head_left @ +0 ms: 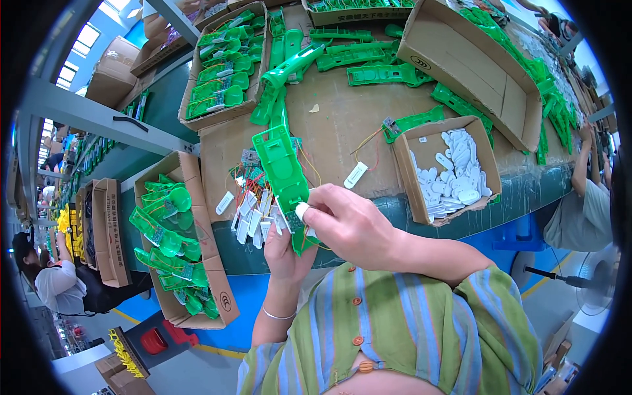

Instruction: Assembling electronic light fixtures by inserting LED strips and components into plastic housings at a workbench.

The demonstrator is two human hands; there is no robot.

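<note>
Green plastic housing [284, 172], seemingly in both hands' grip

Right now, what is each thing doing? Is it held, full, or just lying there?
Green plastic handle shell: held, open side up.
Left hand: gripping shell from below.
Right hand: pressing small white plastic piece onto shell.
Small cardboard box of white pieces: open, partly full.
White piece on table: lying loose.

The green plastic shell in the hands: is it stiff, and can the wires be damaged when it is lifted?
The green plastic shell likely stays stiff: it holds its flat moulded shape while gripped only at its lower end. It seems light. The thin wires beside it look fragile and could snag.
</note>
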